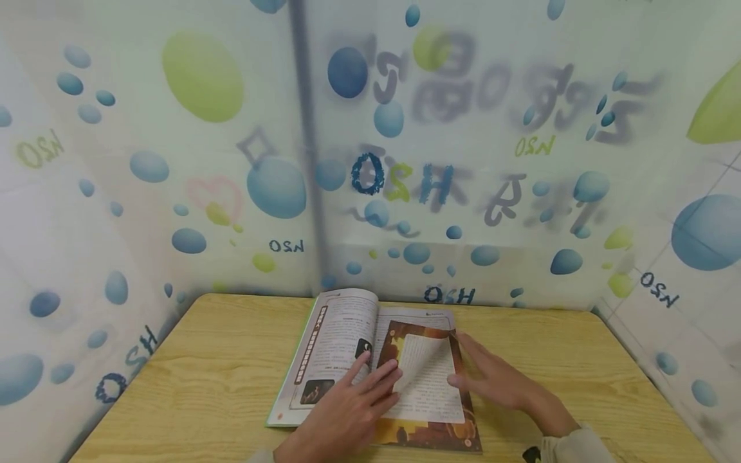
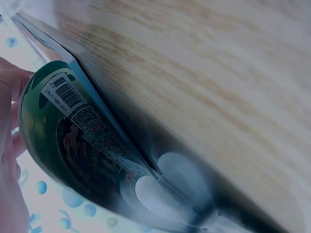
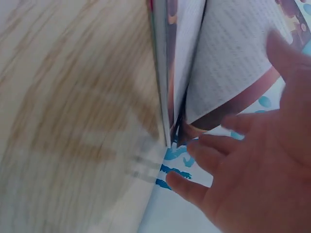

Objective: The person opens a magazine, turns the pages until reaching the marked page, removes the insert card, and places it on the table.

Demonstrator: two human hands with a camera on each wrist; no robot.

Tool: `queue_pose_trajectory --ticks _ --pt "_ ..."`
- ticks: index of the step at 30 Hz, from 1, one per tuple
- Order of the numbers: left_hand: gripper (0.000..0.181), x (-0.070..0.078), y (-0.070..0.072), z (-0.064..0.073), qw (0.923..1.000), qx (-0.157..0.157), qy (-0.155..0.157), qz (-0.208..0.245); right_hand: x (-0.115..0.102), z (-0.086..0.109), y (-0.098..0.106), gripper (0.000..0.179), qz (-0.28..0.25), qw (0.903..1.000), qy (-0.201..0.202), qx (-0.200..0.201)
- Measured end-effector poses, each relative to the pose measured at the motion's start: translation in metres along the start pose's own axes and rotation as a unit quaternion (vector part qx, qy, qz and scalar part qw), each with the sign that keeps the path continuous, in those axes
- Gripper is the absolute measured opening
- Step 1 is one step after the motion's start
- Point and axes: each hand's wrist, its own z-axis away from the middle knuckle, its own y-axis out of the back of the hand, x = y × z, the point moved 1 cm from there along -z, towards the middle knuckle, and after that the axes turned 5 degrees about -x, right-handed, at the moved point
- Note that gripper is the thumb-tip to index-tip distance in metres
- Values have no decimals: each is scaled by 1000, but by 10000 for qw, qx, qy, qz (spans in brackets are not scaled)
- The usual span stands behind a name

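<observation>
An open magazine (image 1: 425, 373) lies on the table, its left page (image 1: 336, 321) white with print and small dark pictures, its right page bordered in brown and orange. My left hand (image 1: 353, 405) rests on it near the spine, fingers extended. At the right page's outer edge is my right hand (image 1: 498, 379), its thumb over the page and its fingers spread by the upper corner. The right wrist view shows that page lifted and bowed beside the hand's loose fingers (image 3: 204, 155). A green back cover (image 2: 41, 116) with a barcode curves up in the left wrist view.
The magazine sits on a light wooden table (image 1: 208, 373). White curtains (image 1: 231, 148) printed with blue and green drops stand behind the table and along both sides. A small dark item (image 1: 531, 454) shows by the right sleeve (image 1: 579, 447).
</observation>
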Motion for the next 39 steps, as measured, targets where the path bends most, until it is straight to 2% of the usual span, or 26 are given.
queue_pose_trajectory --ticks 3,6,9,17,30,39 --pt "37 0 1 0 9999 -123 1 36 3 2 -2 99 224 9984 253 -455" --pt "30 1 1 1 9997 -208 8 89 5 5 -4 99 352 9938 426 -968" --pt "28 1 1 1 9997 -247 45 65 4 7 -6 96 414 9910 457 -1186" --pt "26 2 3 0 9988 -435 239 -27 -2 2 -9 101 820 9904 68 -1113" --pt "18 -1 1 0 9987 -174 469 59 2 1 -10 102 783 9908 -17 -1105" --pt "22 -2 1 1 9939 -672 782 402 1 2 -10 103 791 9913 -31 -1056"
